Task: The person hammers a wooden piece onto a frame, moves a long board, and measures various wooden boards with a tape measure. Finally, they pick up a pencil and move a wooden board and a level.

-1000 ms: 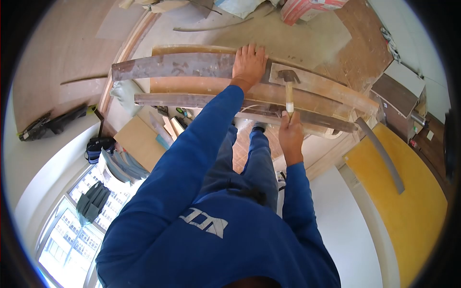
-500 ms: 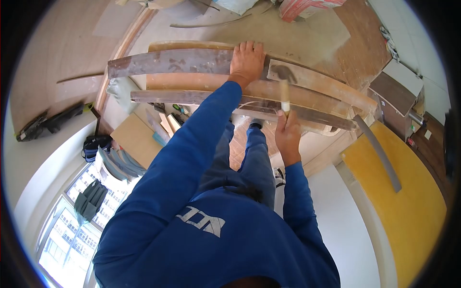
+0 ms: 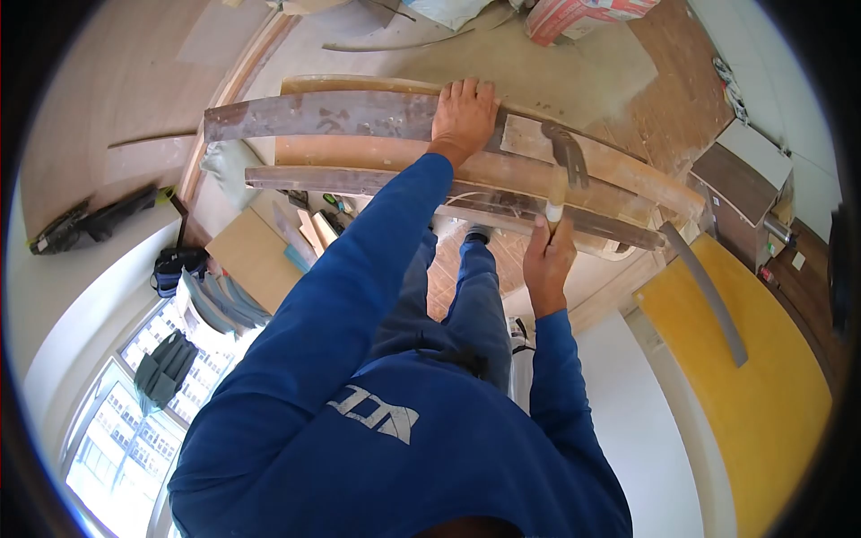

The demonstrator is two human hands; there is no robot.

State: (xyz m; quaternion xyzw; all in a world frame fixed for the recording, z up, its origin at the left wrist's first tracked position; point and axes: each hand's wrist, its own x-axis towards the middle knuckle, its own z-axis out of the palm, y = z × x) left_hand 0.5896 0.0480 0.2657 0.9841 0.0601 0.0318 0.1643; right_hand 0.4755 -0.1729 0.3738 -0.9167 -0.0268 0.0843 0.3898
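Note:
My left hand [image 3: 463,117] lies on a long, dark grey curved board strip [image 3: 327,117], its fingers hooked over the far edge. In my right hand [image 3: 549,269] is a claw hammer [image 3: 558,184], gripped by its light wooden handle. Its dark head overlaps the right part of the curved wooden workpiece [image 3: 377,154], just past a shorter pale strip [image 3: 527,136] to the right of my left hand. Nearer my body, a second dark curved strip [image 3: 314,179] runs along the workpiece.
A yellow board [image 3: 762,403] with a loose grey curved strip [image 3: 708,296] lies at right. Bags, including a red-and-white one [image 3: 574,20], sit at the far side. A small cabinet [image 3: 735,175] stands at right. Offcuts [image 3: 314,235] and tools lie left of my legs.
My right hand has moved the hammer to the right and slightly towards my body, and its head has turned. My left hand stays in place on the board strip.

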